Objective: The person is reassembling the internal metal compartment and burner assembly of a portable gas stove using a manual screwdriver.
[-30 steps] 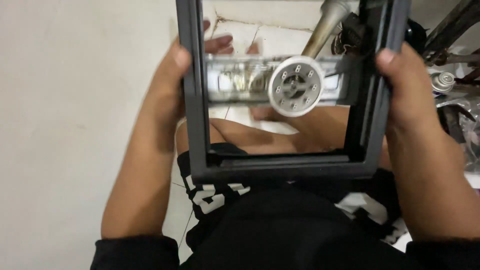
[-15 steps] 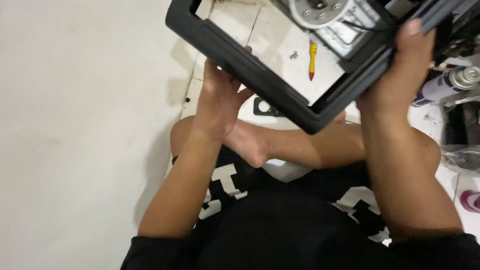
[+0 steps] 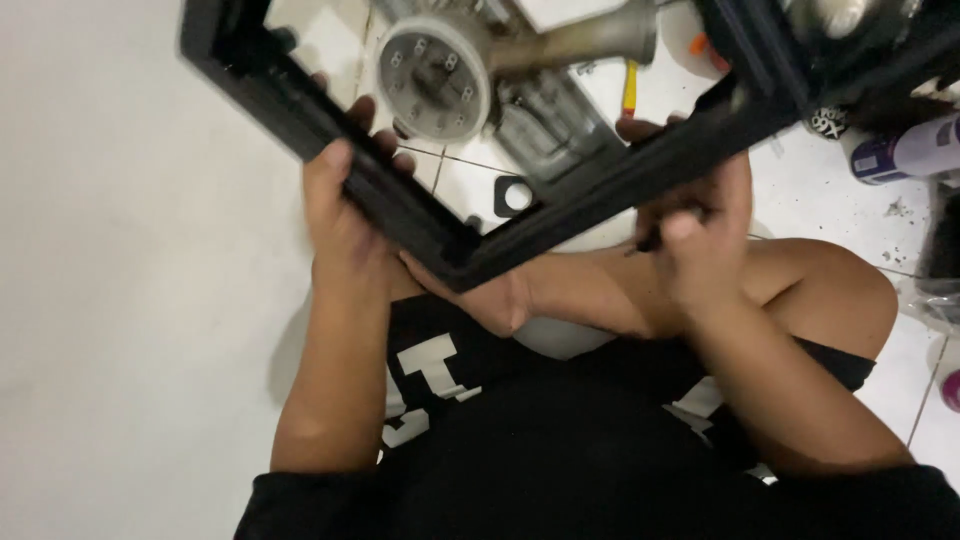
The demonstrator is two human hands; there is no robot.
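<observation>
Two hands: both grip frame [image 3: 500, 215], now tilted corner-down
Left hand [image 3: 345, 215]: clamped on left bar
Right hand [image 3: 700, 235]: closed on right bar
Change: frame rotated, disc [image 3: 433, 75] swung left

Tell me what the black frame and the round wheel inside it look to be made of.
Black frame: probably matte painted metal or plastic, dull and without glare. Round wheel: looks like bare silvery metal, with holes around its hub. Left hand and right hand grip the frame.
</observation>
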